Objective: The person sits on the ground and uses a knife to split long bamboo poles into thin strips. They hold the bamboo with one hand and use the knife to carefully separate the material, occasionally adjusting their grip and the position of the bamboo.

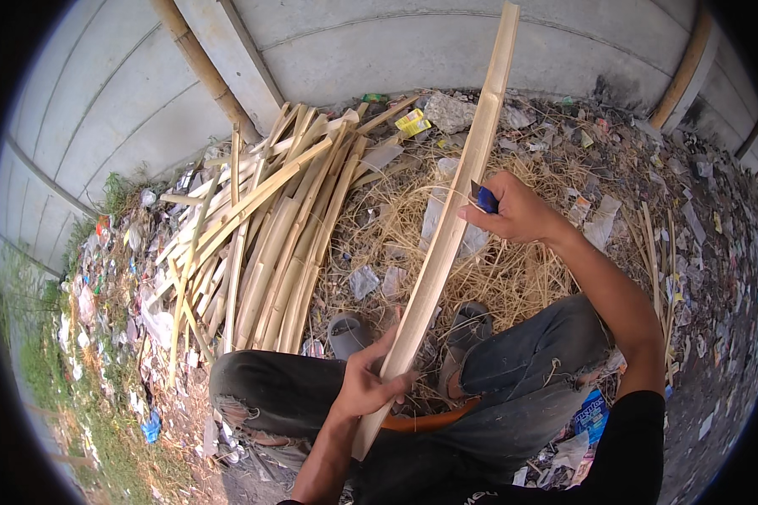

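A long split bamboo piece (pixel 461 194) slants across the middle, hollow side up. Its lower end lies over my lap and its upper end points toward the wall. My left hand (pixel 370 377) is wrapped round the lower part of it. Farther up, beside its right edge, my right hand (pixel 514 210) grips a blue-handled cutter knife (pixel 485 199). A dark blade tip shows near the bamboo; whether it touches cannot be made out. Thin bamboo shavings (pixel 514 273) lie on the ground below.
A pile of split bamboo strips (pixel 269 244) lies to the left of my bent knees. Litter (pixel 602 220) covers the ground. A concrete wall (pixel 370 50) with a bamboo pole (pixel 200 63) stands beyond. More thin strips (pixel 651 252) lie at right.
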Tool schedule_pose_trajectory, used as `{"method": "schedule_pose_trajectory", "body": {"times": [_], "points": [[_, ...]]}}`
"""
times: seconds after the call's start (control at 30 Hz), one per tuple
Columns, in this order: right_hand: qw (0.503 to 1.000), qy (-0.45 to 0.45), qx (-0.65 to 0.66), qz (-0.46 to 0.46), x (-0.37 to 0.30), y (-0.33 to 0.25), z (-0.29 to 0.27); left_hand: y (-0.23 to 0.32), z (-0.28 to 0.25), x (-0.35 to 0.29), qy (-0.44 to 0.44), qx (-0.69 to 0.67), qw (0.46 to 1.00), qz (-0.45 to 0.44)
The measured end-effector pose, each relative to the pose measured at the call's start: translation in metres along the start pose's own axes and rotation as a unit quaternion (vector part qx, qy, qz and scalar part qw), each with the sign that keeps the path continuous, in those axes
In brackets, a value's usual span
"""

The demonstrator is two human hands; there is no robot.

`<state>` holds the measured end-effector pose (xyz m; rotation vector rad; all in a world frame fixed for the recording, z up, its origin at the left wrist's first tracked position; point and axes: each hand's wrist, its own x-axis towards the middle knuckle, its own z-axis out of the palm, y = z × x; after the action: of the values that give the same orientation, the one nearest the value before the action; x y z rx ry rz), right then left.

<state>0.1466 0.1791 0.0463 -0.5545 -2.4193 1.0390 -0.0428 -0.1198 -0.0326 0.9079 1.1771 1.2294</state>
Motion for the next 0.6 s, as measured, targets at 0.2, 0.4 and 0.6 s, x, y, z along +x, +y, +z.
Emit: {"method": "schedule_pose_trajectory", "body": {"times": [0.2,0.4,0.6], "points": [[0.987,-0.149,0.052,0.029,-0.007,-0.041,0.003,0.000,0.001,0.001,0.020,0.008,1.000,0.004],[0.910,-0.412,0.031,-0.041,-0.015,-0.072,0.060,0.002,-0.018,0.021,0.166,0.058,0.984,0.022],[0.992,-0.088,-0.083,0.032,-0.004,-0.037,0.053,-0.002,-0.023,0.013,0.183,-0.006,0.982,0.053]]}}
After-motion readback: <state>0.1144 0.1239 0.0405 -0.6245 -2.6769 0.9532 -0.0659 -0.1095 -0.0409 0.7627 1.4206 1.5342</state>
